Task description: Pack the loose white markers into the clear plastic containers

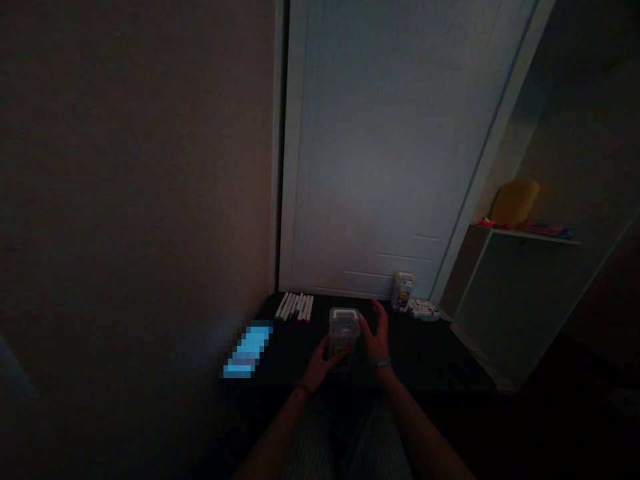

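A clear plastic marker box with a pale lid handle and a coloured label stands upright in front of me at the dark table. My left hand grips its lower left side, the thumb lying across the front by the label. To the right of the lid is my right hand, its thumb at the lid's corner and its fingers raised and apart. Whether that thumb presses on the lid, I cannot tell. Dim light hides most of what is inside the box. Several white markers lie side by side at the table's back left.
At the back right of the black table stand a second marker box and a flat white pack. A blurred bright screen lies at the left edge. Behind rises a white door; a cabinet stands right.
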`<control>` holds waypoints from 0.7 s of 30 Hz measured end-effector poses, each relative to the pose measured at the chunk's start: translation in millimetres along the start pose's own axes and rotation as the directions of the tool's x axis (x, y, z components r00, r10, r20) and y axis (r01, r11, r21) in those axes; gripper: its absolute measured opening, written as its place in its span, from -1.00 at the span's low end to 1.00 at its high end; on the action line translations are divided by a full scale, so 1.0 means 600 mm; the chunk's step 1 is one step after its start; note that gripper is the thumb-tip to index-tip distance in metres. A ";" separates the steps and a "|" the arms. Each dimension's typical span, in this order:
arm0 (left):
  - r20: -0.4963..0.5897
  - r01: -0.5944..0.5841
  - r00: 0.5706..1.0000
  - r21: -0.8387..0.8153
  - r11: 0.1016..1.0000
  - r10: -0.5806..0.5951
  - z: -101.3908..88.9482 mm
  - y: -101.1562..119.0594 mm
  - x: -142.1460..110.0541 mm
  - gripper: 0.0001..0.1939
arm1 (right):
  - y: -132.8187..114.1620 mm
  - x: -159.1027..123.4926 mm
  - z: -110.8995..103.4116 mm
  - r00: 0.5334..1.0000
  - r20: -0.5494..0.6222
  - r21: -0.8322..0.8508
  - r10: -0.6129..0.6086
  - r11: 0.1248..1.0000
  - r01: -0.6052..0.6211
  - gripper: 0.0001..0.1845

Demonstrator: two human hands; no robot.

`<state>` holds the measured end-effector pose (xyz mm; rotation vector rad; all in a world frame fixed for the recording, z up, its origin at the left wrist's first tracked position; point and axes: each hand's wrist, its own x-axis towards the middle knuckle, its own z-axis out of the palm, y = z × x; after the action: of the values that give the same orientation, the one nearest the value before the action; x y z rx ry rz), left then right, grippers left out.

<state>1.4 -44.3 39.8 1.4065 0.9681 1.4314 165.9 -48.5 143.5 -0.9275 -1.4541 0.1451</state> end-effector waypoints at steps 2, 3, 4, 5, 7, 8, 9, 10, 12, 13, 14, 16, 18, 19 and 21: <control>-0.024 0.000 1.000 -0.013 1.000 0.000 0.000 -0.001 0.001 -0.35 | 0.005 -0.025 0.036 0.971 0.036 0.130 0.237 0.962 -0.239 -0.32; -0.031 0.003 0.999 -0.022 1.000 -0.004 0.001 0.001 0.001 -0.35 | 0.004 -0.036 0.052 0.946 0.081 0.186 0.313 0.928 -0.323 -0.29; -0.035 0.010 0.999 -0.029 1.000 -0.011 0.001 0.003 0.001 -0.35 | 0.001 -0.045 0.064 0.922 0.117 0.245 0.368 0.889 -0.386 -0.27; -0.035 0.021 0.999 -0.035 0.999 -0.022 0.002 0.005 0.001 -0.34 | -0.004 -0.052 0.073 0.900 0.151 0.309 0.408 0.846 -0.435 -0.25; -0.026 0.042 0.999 -0.052 0.998 -0.044 0.002 0.009 0.001 -0.32 | -0.016 -0.060 0.079 0.860 0.196 0.427 0.470 0.749 -0.507 -0.22; -0.019 0.049 0.999 -0.060 0.997 -0.050 0.002 0.010 0.001 -0.31 | -0.022 -0.062 0.076 0.842 0.220 0.469 0.493 0.704 -0.534 -0.21; -0.012 0.051 0.999 -0.068 0.996 -0.052 0.003 0.011 0.001 -0.31 | -0.027 -0.062 0.071 0.827 0.242 0.496 0.508 0.667 -0.555 -0.20; -0.002 0.050 0.999 -0.075 0.996 -0.050 0.003 0.012 0.000 -0.30 | -0.030 -0.061 0.065 0.816 0.268 0.511 0.513 0.642 -0.571 -0.18; 0.011 0.045 0.999 -0.076 0.996 -0.045 0.002 0.011 0.000 -0.30 | -0.033 -0.057 0.052 0.806 0.309 0.519 0.505 0.621 -0.588 -0.19; 0.011 0.044 0.999 -0.069 0.997 -0.043 0.002 0.010 -0.001 -0.31 | -0.033 -0.054 0.047 0.803 0.320 0.516 0.503 0.618 -0.593 -0.21; 0.009 0.044 0.999 -0.060 0.997 -0.044 0.002 0.009 -0.001 -0.31 | -0.033 -0.050 0.043 0.798 0.322 0.509 0.510 0.617 -0.600 -0.23; 0.001 0.041 0.999 -0.041 0.998 -0.041 0.002 0.007 -0.001 -0.32 | -0.031 -0.038 0.041 0.762 0.311 0.483 0.568 0.596 -0.641 -0.29; 0.002 0.034 0.999 -0.027 0.999 -0.034 0.003 0.007 0.000 -0.34 | -0.029 -0.022 0.046 0.680 0.308 0.453 0.665 0.526 -0.720 -0.32; 0.006 0.030 1.000 -0.026 0.999 -0.030 0.003 0.007 0.000 -0.35 | -0.028 -0.015 0.050 0.628 0.319 0.441 0.709 0.476 -0.761 -0.32; 0.012 0.019 1.000 -0.032 0.999 -0.019 0.004 0.008 0.000 -0.37 | -0.025 -0.002 0.060 0.564 0.337 0.428 0.754 0.411 -0.805 -0.33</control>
<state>3.6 -45.9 44.5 1.3770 0.9452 1.4174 127.5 -43.2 146.2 -1.0547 -0.8311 1.2815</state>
